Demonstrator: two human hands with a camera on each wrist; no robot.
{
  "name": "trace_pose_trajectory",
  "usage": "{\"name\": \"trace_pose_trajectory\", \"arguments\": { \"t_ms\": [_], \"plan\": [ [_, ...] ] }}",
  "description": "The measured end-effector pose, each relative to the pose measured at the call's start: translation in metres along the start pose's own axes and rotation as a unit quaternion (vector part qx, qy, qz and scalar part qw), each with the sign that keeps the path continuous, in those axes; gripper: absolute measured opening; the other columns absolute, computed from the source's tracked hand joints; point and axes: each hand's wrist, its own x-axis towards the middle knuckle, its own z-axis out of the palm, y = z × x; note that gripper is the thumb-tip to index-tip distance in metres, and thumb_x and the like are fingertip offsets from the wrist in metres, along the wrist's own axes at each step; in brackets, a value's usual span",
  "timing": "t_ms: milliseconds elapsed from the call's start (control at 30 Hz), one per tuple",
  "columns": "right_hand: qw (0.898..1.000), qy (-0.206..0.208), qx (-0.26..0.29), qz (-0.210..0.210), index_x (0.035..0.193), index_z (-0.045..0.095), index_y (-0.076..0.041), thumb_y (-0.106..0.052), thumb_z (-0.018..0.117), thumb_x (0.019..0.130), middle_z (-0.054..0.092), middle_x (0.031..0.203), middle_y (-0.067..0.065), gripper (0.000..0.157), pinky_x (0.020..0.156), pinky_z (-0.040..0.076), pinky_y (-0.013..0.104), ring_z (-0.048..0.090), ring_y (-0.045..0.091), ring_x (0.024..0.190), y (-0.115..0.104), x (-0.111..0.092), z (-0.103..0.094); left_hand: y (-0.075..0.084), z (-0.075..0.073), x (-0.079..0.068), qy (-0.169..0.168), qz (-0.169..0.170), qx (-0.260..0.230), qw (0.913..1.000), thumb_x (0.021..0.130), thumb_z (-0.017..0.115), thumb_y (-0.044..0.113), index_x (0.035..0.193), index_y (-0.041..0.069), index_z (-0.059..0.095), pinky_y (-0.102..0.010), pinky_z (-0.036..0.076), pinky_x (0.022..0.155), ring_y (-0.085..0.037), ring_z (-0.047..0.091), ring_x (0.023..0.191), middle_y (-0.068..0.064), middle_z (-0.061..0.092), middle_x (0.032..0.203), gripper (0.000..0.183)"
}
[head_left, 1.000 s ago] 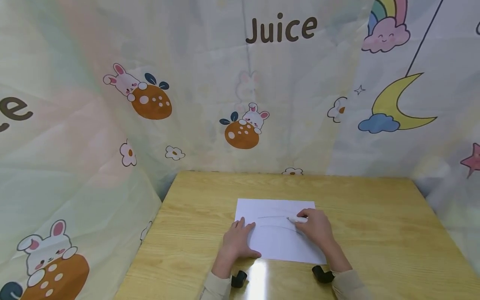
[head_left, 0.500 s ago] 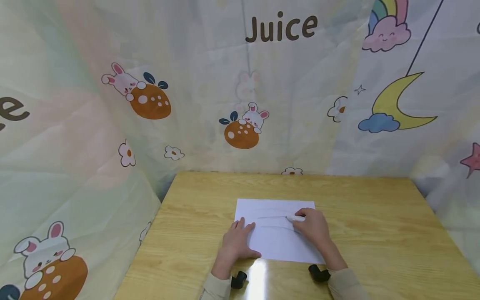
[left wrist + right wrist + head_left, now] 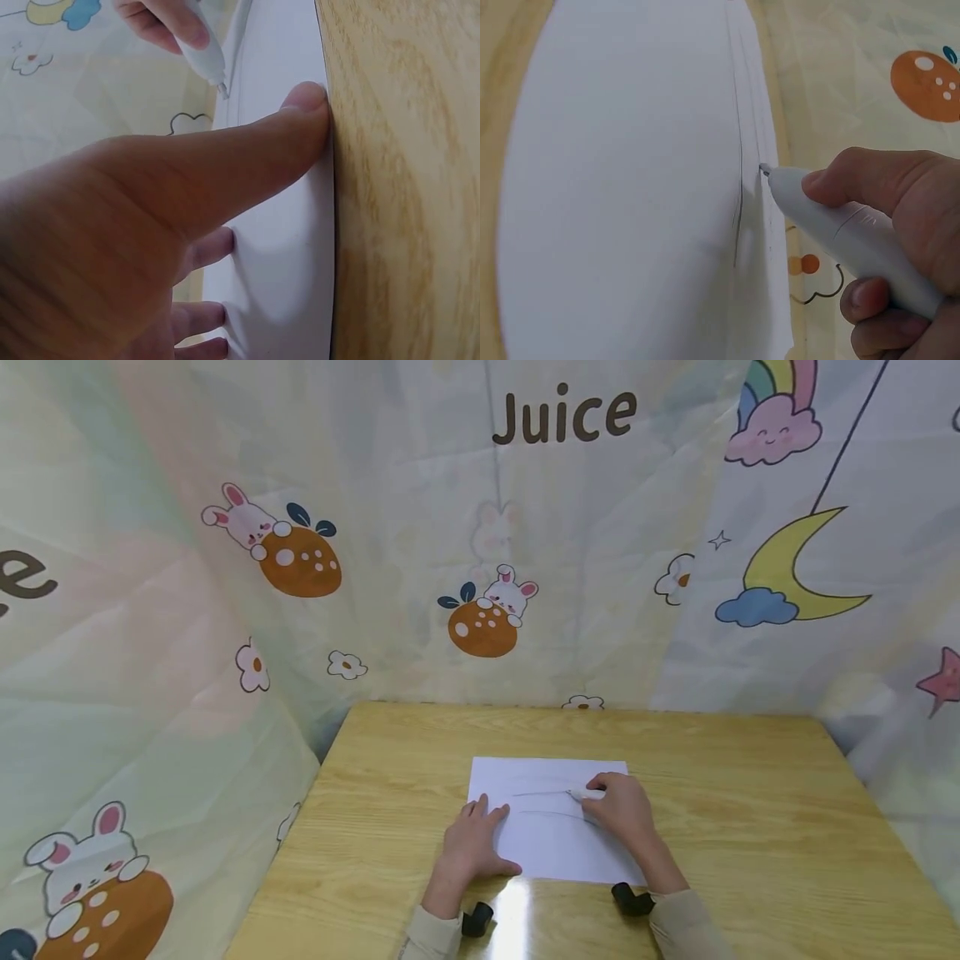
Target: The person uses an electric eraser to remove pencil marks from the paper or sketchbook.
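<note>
A white sheet of paper (image 3: 570, 852) lies on the table, with thin dark lines (image 3: 740, 150) drawn across it. Spread over its left side, my left hand (image 3: 471, 843) rests on the paper; the thumb (image 3: 304, 101) touches down by the near edge. My right hand (image 3: 622, 810) holds a thick white pen-shaped electric eraser (image 3: 855, 232) between thumb and curled fingers. Its narrow metal tip (image 3: 764, 169) is right at the upper line, which runs on to the left of it. Only faint specks show along that line behind the tip.
The wooden table (image 3: 750, 827) extends around the paper on all sides. Behind it and to the left hangs a printed cloth (image 3: 405, 568). Black wrist-worn pieces (image 3: 477, 920) sit by both cuffs, near the front.
My right hand has slid slightly left with the electric eraser, its tip following the upper line. The left hand stays in place on the paper.
</note>
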Motion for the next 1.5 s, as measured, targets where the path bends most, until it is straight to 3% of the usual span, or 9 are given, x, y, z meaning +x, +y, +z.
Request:
{"name": "trace_pose_trajectory", "arguments": {
  "t_ms": [400, 567, 1100, 1500],
  "plan": [
    [1.000, 0.003, -0.002, -0.002, 0.088, 0.075, -0.007, -0.019, 0.081, 0.072, 0.071, 0.085, 0.003, 0.021, 0.070, 0.053, 0.043, 0.064, 0.023, 0.080, -0.0004, -0.0021, -0.0018, 0.0027, -0.0024, 0.0021, -0.007, -0.009, 0.007, 0.9999, 0.057, 0.085, 0.063, 0.140, 0.021, 0.054, -0.055, 0.050, 0.080, -0.035, 0.041, 0.129, -0.018, 0.040, 0.147, 0.097],
    [1.000, 0.016, -0.001, -0.025, 0.089, 0.075, -0.006, -0.018, 0.080, 0.073, 0.071, 0.085, 0.004, 0.021, 0.070, 0.053, 0.043, 0.065, 0.024, 0.080, -0.0021, -0.0001, -0.0016, 0.0027, -0.0025, 0.0027, -0.001, -0.010, 0.013, 0.9999, 0.057, 0.084, 0.064, 0.139, 0.022, 0.054, -0.054, 0.051, 0.081, -0.035, 0.041, 0.129, -0.018, 0.040, 0.148, 0.098],
    [1.000, 0.011, 0.002, -0.010, 0.087, 0.074, -0.006, -0.018, 0.081, 0.072, 0.070, 0.084, 0.004, 0.020, 0.070, 0.052, 0.043, 0.063, 0.022, 0.078, 0.0001, -0.0051, 0.0022, 0.0058, 0.0015, 0.0027, -0.010, -0.003, 0.014, 0.9999, 0.057, 0.084, 0.065, 0.139, 0.021, 0.054, -0.053, 0.052, 0.079, -0.035, 0.041, 0.129, -0.018, 0.040, 0.147, 0.098],
    [1.000, 0.020, 0.000, -0.022, 0.087, 0.074, -0.006, -0.018, 0.081, 0.071, 0.071, 0.085, 0.004, 0.020, 0.069, 0.052, 0.042, 0.064, 0.023, 0.079, -0.0054, -0.0031, -0.0006, 0.0077, -0.0069, 0.0016, -0.005, -0.009, 0.009, 0.9999, 0.056, 0.085, 0.062, 0.138, 0.020, 0.056, -0.054, 0.051, 0.078, -0.036, 0.042, 0.128, -0.019, 0.041, 0.146, 0.096]
  ]
}}
